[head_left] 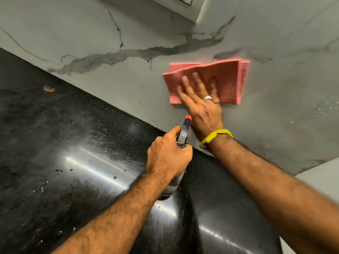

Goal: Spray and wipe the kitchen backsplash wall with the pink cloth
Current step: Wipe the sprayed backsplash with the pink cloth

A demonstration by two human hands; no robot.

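**Midway: wiping under way, droplets still on the wall to the right**

Currently the right hand (200, 105) lies flat on the pink cloth (207, 81), fingers straight and spread, pressing it against the backsplash wall (110, 30). The cloth is folded into a rough rectangle, several layers showing at its upper right edge. It sits on the grey marbled surface just below a dark vein, well above the seam where wall meets tabletop (55, 143). A ring and a yellow wristband (216, 137) show on that hand and wrist.

The left hand (167, 154) is wrapped round the neck of the spray bottle (183, 132), fingers curled tight. The red nozzle tip (188, 117) points up toward the wall, close beside the heel of the right hand. Whether a finger rests on the trigger, cannot tell.

Progress, as a judgement:
- Spraying looks done for at least part of the wall: fine droplets (322, 109) cling to the surface at right of the cloth, not yet wiped.
- Wiping is in hand; the area around the cloth looks dull and damp, though blur makes it hard to read.
- The wall stretch to the left, along the long vein, shows no droplets; wiped or unsprayed, cannot tell.
- Beads of liquid (58, 171) also lie on the black glossy tabletop, likely overspray.

Left to do, probably: carry the cloth right over the droplets, then cover the remaining wall.
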